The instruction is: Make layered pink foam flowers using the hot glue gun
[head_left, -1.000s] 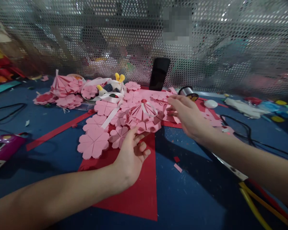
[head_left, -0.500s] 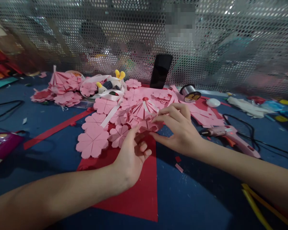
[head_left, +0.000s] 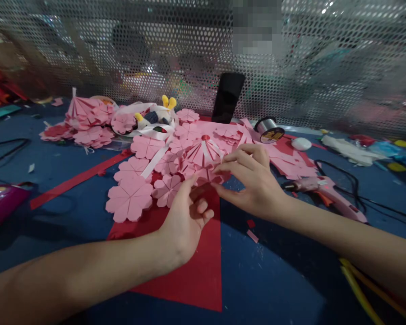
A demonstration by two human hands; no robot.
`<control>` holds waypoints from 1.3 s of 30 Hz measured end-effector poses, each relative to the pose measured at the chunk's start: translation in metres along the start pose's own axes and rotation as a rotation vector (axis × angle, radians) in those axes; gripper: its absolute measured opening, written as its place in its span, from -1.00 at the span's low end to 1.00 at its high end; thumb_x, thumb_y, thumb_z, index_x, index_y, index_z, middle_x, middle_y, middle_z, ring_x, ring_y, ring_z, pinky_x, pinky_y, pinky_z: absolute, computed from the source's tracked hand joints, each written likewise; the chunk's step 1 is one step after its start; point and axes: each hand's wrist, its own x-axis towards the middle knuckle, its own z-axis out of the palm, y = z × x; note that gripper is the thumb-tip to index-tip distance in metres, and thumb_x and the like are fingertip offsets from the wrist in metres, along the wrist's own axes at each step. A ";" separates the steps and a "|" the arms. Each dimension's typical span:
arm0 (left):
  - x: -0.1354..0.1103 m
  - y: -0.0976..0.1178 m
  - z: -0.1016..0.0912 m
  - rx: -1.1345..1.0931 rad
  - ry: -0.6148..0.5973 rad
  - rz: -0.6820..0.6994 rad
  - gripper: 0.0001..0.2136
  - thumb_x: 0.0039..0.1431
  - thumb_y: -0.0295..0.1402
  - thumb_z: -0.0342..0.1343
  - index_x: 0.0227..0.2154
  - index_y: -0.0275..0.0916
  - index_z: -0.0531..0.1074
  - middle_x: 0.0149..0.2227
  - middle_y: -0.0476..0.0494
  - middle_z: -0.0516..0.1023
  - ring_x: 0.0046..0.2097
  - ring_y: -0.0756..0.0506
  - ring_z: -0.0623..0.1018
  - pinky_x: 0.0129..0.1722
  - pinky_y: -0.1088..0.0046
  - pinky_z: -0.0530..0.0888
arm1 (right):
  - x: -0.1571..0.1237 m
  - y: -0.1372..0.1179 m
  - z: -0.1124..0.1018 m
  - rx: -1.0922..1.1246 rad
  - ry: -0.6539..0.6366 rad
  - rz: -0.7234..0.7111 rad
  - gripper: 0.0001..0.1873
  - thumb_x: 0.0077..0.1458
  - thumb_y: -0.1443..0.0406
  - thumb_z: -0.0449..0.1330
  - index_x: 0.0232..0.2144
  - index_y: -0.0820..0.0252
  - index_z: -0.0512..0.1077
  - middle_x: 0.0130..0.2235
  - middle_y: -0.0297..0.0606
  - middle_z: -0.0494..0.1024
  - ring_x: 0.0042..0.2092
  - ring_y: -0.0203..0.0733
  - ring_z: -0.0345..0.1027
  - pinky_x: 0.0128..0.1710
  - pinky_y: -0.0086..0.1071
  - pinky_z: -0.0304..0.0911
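Between my two hands is a pink paper flower ornament (head_left: 203,155), pleated like a small umbrella, with a red centre on top and paper blossoms round its lower edge. My left hand (head_left: 186,221) grips the near left edge of it, thumb on top and some fingers curled below. From the right, my right hand (head_left: 250,183) pinches the lower rim between thumb and fingers. The fingertips under the ornament are partly hidden. Flat pink paper flowers (head_left: 130,198) lie to the left of my hands, over a red paper sheet (head_left: 189,284).
A pink glue gun (head_left: 331,194) with a black cable lies at right, near a wire spool (head_left: 269,130). A black phone (head_left: 228,97) leans against the perforated metal panel (head_left: 176,54). Finished pink ornaments (head_left: 84,119) are heaped at left. A purple device (head_left: 6,201) sits at the left edge.
Both hands keep their hold on the ornament, almost unmoved. The view has shifted very slightly, so things at left appear a little further left.
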 end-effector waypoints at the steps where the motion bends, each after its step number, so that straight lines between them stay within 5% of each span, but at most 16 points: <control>1: 0.000 0.000 0.000 -0.002 0.002 0.000 -0.74 0.05 -0.25 0.31 -0.41 -0.22 0.31 -0.45 0.12 0.26 -0.55 0.11 0.11 -0.60 0.57 0.22 | 0.001 0.000 0.000 0.004 0.003 -0.002 -0.83 0.09 0.25 0.29 -0.25 0.17 0.49 -0.19 -0.16 0.55 -0.02 0.04 0.24 0.02 -0.02 0.16; 26: 0.003 -0.001 0.001 -0.029 0.022 -0.009 -0.79 0.05 -0.27 0.30 -0.39 -0.24 0.38 -0.40 0.08 0.37 -0.56 0.13 0.13 -0.62 0.59 0.23 | 0.001 0.003 -0.003 0.049 -0.025 -0.024 -0.93 0.16 0.29 0.27 -0.32 0.09 0.58 -0.27 -0.25 0.59 -0.03 -0.02 0.25 -0.02 -0.08 0.17; 39: 0.002 0.000 -0.001 -0.036 -0.015 0.009 -0.81 0.03 -0.30 0.31 -0.34 -0.21 0.45 -0.40 0.09 0.36 -0.54 0.11 0.16 -0.61 0.58 0.25 | -0.007 -0.002 -0.002 -0.283 0.034 -0.389 -0.80 0.18 0.32 0.22 -0.13 0.25 0.53 -0.18 -0.22 0.62 -0.01 -0.04 0.32 -0.08 -0.18 0.22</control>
